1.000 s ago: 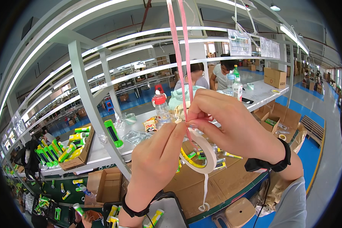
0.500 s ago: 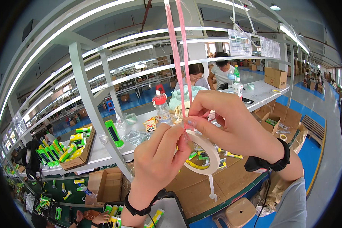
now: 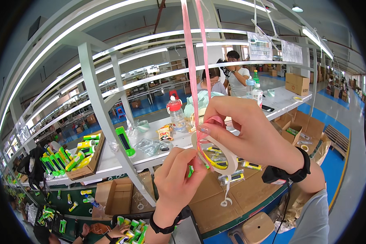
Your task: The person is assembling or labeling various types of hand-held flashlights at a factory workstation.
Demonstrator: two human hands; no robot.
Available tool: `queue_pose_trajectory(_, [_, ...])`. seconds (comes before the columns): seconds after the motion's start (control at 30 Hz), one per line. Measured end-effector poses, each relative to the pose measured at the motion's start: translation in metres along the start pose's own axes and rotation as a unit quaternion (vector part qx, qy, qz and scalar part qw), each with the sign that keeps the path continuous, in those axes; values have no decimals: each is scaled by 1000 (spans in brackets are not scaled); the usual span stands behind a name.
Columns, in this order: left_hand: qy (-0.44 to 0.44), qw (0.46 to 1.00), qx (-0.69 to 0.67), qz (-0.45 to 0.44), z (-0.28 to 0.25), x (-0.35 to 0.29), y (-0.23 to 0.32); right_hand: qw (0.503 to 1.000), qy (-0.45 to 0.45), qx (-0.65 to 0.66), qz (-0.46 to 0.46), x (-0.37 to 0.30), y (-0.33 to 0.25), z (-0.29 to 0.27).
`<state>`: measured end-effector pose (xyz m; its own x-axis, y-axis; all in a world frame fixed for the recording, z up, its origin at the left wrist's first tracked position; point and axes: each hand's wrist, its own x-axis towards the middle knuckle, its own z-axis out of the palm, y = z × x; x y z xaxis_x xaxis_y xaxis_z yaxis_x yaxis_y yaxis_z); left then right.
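Observation:
Two strands of pink plastic string [image 3: 191, 65] hang down from above and meet in front of me. At their lower end hangs a roll of white tape [image 3: 231, 162], with a loose tape end dangling below it. My left hand [image 3: 177, 179] pinches the string low, by the roll's left edge. A little higher, my right hand [image 3: 244, 128] holds the string between thumb and forefinger, with a pink loop curling over its fingers. The fingers partly cover the knot area, so how the string winds there cannot be made out.
A metal frame post [image 3: 103, 105] stands left of my hands. On the white bench are a red-lidded bottle [image 3: 175, 112], a snack bag [image 3: 165, 132] and a box of green and yellow flashlights [image 3: 87, 162]. Two people sit or stand beyond. A co-worker's hand [image 3: 118, 230] touches flashlights below.
My left hand has moved down and slightly right, away from my right hand. More string and a pink loop now show between them. The person in white beyond has raised their head and hands.

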<state>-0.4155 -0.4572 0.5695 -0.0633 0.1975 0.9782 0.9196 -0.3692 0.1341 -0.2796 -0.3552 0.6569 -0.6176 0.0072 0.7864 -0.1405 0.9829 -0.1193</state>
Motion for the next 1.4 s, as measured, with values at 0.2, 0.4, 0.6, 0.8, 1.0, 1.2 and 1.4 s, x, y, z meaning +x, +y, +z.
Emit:
queue_pose_trajectory(0.2, [-19,998,-37,-48,-1,-30,1,999,5,38,0,0,6,4])
queue_pose_trajectory(0.4, [75,833,-460,-297,6,-21,14,999,-6,54,1,3,2,6])
queue_pose_trajectory(0.6, [-83,765,-528,-358,3,-11,0,986,36,160,30,3,4,15])
queue_pose_trajectory(0.8, [-95,762,-529,-361,7,-20,-9,845,-103,492,182,4,-6,0])
queue_pose_trajectory(1.0, [-145,633,-672,-356,9,-24,-13,831,-76,536,127,2,5,10])
queue_pose_trajectory(1.2, [-157,589,-686,-397,5,-24,-4,835,-78,536,99,3,1,8])
queue_pose_trajectory(1.4, [-162,672,-620,-371,2,-21,1,845,-52,524,97,1,1,8])
